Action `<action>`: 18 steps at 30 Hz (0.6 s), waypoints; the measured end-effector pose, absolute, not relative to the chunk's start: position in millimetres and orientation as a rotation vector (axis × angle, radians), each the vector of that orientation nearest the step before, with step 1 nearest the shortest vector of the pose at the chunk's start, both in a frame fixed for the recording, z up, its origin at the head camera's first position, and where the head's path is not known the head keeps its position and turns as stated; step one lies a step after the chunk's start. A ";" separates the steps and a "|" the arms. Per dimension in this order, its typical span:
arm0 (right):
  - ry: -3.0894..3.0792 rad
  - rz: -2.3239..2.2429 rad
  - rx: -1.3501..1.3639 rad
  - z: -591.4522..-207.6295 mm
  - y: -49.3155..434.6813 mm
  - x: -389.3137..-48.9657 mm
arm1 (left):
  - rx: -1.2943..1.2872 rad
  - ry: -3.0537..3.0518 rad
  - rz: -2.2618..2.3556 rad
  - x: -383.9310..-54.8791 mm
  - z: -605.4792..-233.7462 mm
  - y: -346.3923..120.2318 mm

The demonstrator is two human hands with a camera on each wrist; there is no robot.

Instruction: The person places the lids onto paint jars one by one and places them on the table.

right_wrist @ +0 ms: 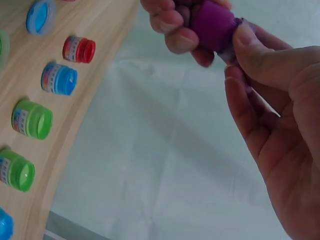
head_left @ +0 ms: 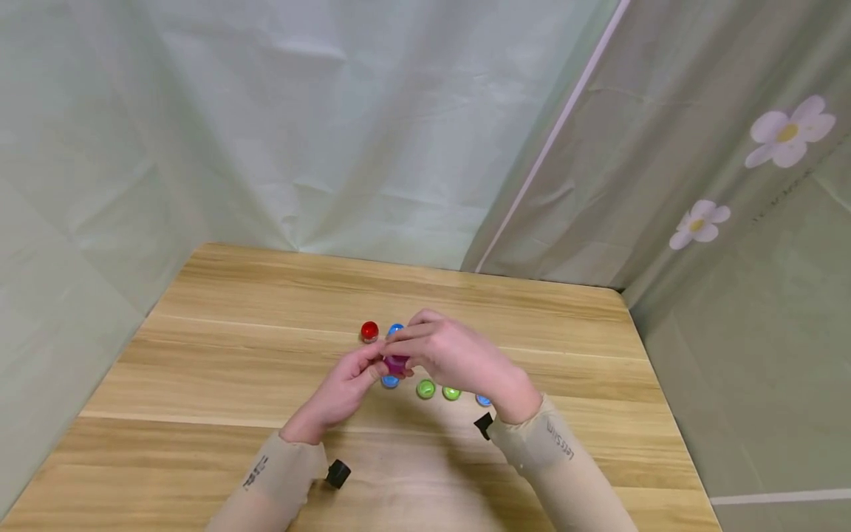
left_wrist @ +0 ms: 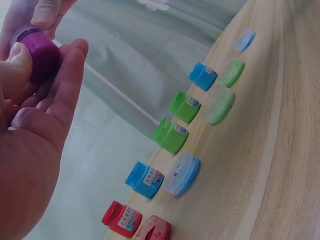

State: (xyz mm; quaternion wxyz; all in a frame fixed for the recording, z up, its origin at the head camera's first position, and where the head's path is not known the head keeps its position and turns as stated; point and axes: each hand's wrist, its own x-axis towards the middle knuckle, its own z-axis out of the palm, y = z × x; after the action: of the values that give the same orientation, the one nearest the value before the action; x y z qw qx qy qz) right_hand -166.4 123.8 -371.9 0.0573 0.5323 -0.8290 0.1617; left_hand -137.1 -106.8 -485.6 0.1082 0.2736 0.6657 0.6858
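Observation:
Over the middle of the table, a small purple paint jar [head_left: 396, 363] is held up between both hands. My left hand [head_left: 346, 380] grips its purple body, the thumb lying along the side in the left wrist view. Thumb and fingers of my right hand [head_left: 452, 351] pinch the jar's pale, see-through lid [right_wrist: 229, 54] at its top end. Below the hands stand uncapped jars: a red jar [left_wrist: 121, 219], a blue jar [left_wrist: 144, 180], two green jars [left_wrist: 171, 135] and another blue jar [left_wrist: 203, 76].
Loose lids lie in a row in front of the jars, among them a red lid [left_wrist: 154, 229], a blue lid [left_wrist: 183, 174] and a green lid [left_wrist: 220, 106]. The wooden table [head_left: 199, 355] meets hanging curtains [head_left: 372, 148] at its back and sides.

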 end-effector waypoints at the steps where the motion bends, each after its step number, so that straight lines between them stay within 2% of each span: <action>1: -2.514 0.501 1.606 -371.5 124.1 -166.8 | 0.797 1.966 2.011 -137.2 -485.6 -106.8; 8: -2.551 0.483 1.513 -370.7 124.2 -168.0 | 0.731 1.963 2.055 -137.7 -486.5 -104.8; 18: -2.639 0.387 1.223 -380.8 115.8 -163.5 | 0.636 1.885 2.175 -137.9 -488.3 -98.1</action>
State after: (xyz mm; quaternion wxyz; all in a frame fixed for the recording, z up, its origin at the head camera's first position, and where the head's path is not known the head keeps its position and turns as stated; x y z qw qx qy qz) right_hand -163.5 115.8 -380.8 0.1036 0.4147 -0.8945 0.1313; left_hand -137.9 -98.1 -488.3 0.0969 0.2148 0.6364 0.7345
